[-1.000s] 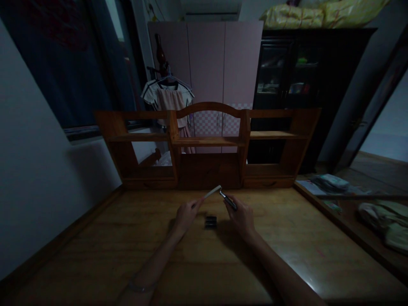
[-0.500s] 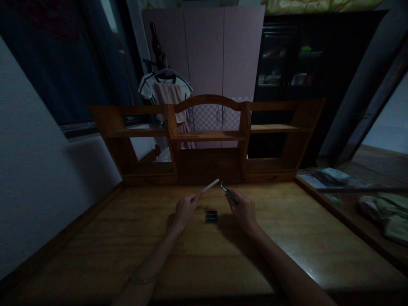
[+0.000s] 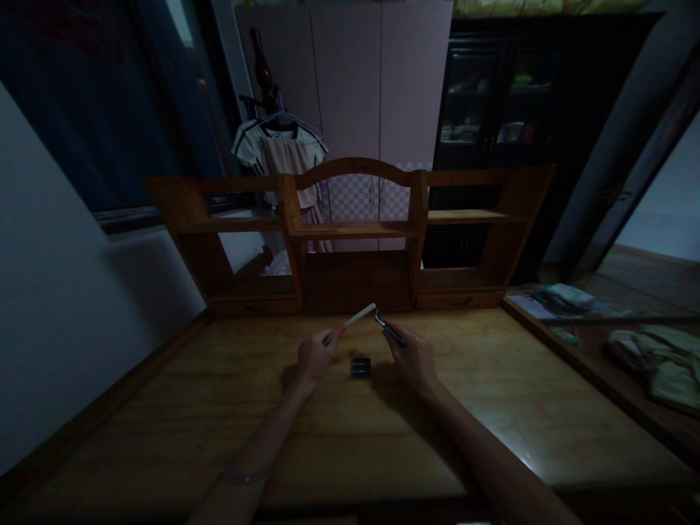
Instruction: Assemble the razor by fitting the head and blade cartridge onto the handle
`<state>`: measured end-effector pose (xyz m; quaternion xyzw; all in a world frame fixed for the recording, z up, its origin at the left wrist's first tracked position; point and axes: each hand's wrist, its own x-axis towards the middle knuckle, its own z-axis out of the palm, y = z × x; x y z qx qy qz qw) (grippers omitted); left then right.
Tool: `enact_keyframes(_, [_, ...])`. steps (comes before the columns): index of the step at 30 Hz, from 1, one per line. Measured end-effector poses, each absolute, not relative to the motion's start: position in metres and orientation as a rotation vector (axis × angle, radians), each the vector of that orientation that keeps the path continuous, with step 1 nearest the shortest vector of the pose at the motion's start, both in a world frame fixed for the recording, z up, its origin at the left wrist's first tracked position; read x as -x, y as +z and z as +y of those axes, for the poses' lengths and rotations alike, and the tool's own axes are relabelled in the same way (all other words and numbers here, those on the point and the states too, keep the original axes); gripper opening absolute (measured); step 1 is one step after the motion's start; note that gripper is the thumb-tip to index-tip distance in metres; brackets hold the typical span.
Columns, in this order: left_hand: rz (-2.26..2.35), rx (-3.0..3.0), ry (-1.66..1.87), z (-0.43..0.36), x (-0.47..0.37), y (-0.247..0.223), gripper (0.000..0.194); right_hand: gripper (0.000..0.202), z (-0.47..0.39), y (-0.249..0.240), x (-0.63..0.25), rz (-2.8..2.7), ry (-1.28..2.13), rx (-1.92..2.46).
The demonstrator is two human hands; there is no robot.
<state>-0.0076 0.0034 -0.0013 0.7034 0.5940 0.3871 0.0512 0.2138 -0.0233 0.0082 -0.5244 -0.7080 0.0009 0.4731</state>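
Observation:
My left hand (image 3: 316, 356) is closed around a pale, slim stick (image 3: 361, 314) that slants up to the right, with a short dark part at the fingers. In my right hand (image 3: 413, 357) is a thin dark-handled tool (image 3: 392, 333) with a bent silvery tip. That tip is close to the far end of the pale stick; whether they touch I cannot tell. Between the hands, on the wooden desk (image 3: 350, 445), lies a small dark, ribbed object (image 3: 360, 367). The dim light hides finer detail.
A wooden shelf unit (image 3: 355, 232) stands along the desk's back edge. A white wall (image 3: 49, 306) borders the left side. Beyond the right edge lie a light-coloured cloth bundle (image 3: 656, 361) and plastic-wrapped things (image 3: 569, 297). Behind are hanging clothes (image 3: 284, 157) and cupboards (image 3: 350, 87).
The whole view has shifted slightly. The bent tip of the right-hand tool is a little closer to the end of the pale stick. Both hands keep their holds.

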Motion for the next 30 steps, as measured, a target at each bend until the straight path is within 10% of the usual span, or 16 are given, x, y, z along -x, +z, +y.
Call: enact_keyframes(30, [1.801,-2.166,1.193,0.009,0.014,-0.003,0.049,0.029,-0.027,0.013,-0.214,-1.683,0.061,1.174])
